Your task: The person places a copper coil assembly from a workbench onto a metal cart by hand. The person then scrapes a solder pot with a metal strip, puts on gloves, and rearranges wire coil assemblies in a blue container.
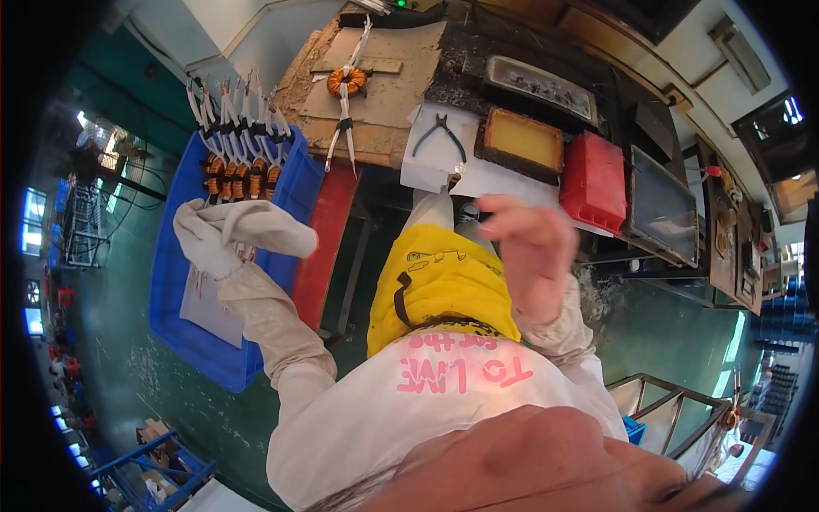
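Note:
My left hand [223,232] wears a white cloth glove and hovers over a blue plastic bin [183,324]; its fingers are stretched out and it holds nothing. At the far end of the bin stands a row of several orange wound ring coils [236,177] with long white leads. A single ring coil of the same kind [346,81] lies on a brown board [384,102] farther off. My bare right hand [531,249] is raised in front of my yellow apron [439,282], blurred, with loosely curled fingers and nothing in it.
Blue-handled pliers [440,133] lie on white paper. Beside them are a yellow-filled tray [522,142], a dark metal tray [539,86], a red box [594,181] and a framed dark panel [662,206]. A red bin [328,230] sits next to the blue one. The floor is green.

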Tool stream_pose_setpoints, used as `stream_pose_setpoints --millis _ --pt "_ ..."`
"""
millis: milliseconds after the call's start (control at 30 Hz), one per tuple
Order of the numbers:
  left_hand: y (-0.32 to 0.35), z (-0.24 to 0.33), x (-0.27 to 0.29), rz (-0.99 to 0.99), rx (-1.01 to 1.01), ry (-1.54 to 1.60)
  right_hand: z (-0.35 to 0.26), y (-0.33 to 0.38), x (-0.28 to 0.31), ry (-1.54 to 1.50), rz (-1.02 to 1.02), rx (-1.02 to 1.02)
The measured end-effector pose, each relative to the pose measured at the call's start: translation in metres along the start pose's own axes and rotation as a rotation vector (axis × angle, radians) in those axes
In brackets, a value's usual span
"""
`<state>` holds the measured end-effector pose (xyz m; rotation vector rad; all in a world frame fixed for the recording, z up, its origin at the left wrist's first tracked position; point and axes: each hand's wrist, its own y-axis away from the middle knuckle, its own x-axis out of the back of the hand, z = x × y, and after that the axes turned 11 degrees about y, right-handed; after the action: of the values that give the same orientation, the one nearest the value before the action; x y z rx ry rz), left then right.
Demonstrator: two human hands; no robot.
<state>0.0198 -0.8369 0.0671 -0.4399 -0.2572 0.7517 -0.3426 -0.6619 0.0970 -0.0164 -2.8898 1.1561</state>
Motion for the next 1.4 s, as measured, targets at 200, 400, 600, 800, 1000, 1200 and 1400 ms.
stream_pose_setpoints --millis 200,400,600,800,1000,1200,1400 --pt "0.038 -0.033 -0.008 -0.192 -0.071 -0.117 -0.062 -0.018 -0.016 -0.273 0.052 0.559" --pt "0.051 -0.039 -0.013 -0.305 0.010 -0.100 -0.066 -0.021 -0.007 -0.290 0.052 0.465" --pt "0.063 -0.031 -0.028 -0.348 0.035 -0.040 -0.067 -0.019 -0.007 -0.319 0.117 0.538" --pt "0.071 -0.028 -0.028 -0.358 0.029 -0.050 -0.064 -0.029 -0.007 -0.365 0.108 0.502" --pt "0.074 -0.030 -0.010 -0.313 0.069 -0.064 -0.058 -0.045 -0.015 -0.443 0.150 0.529" --pt "0.084 -0.020 -0.018 -0.329 0.134 0.001 -0.030 -0.051 0.000 -0.382 0.105 0.407" --pt "0.110 0.018 -0.058 -0.352 0.804 0.713 0.128 0.032 -0.028 -0.036 -0.108 -0.542"
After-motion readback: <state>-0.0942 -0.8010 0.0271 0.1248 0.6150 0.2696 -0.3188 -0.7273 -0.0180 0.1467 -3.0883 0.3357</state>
